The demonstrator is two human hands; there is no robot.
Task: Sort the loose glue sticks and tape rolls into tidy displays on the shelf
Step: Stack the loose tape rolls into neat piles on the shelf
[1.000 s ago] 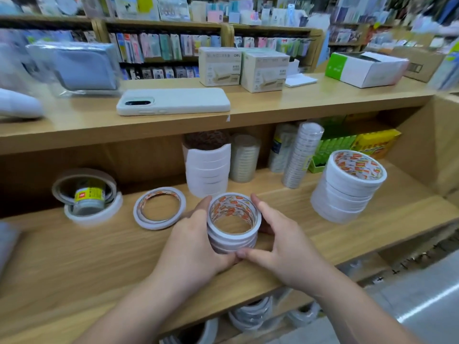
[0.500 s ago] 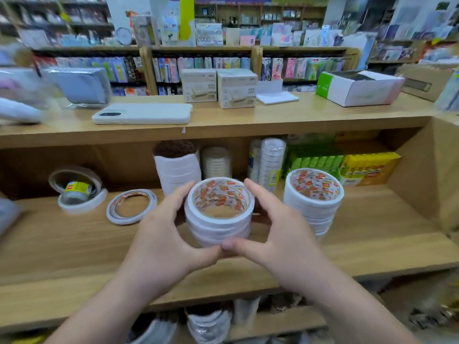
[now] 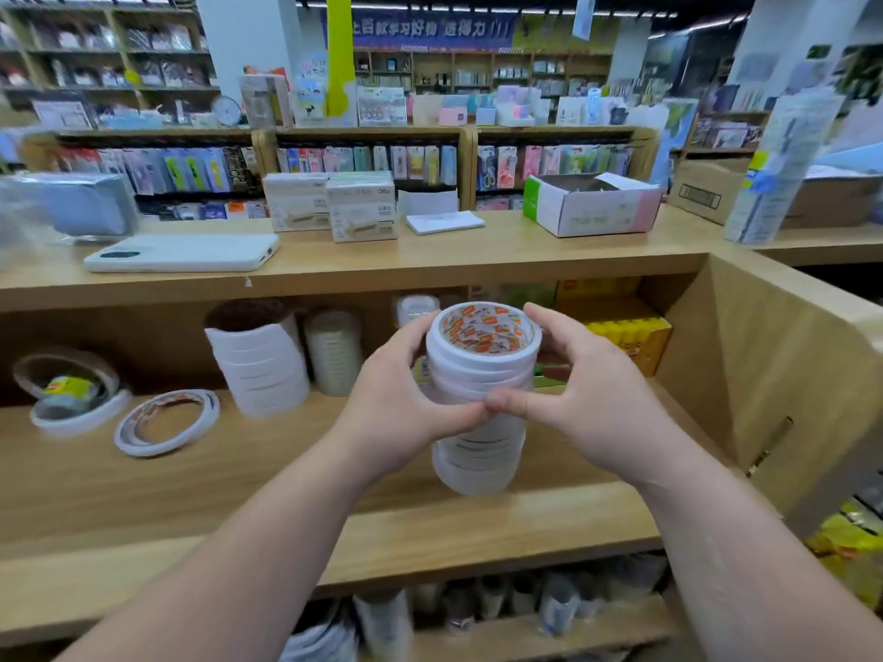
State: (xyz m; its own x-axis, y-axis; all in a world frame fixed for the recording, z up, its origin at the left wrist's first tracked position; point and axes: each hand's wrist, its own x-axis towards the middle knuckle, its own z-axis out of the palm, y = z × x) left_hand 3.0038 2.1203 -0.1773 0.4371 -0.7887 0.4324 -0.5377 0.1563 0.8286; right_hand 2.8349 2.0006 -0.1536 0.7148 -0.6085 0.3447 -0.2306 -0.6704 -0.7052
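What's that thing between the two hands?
A stack of white tape rolls, seen in the head view. The left hand and right hand grip it from either side, thumbs meeting in front.

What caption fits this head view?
Left hand and right hand grip the upper rolls of a tall white tape-roll stack on the light wooden shelf.

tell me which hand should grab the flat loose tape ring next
Left, probably. The flat tape ring lies left of the held tape stack, nearer the left hand; the right hand would have to cross the stack.
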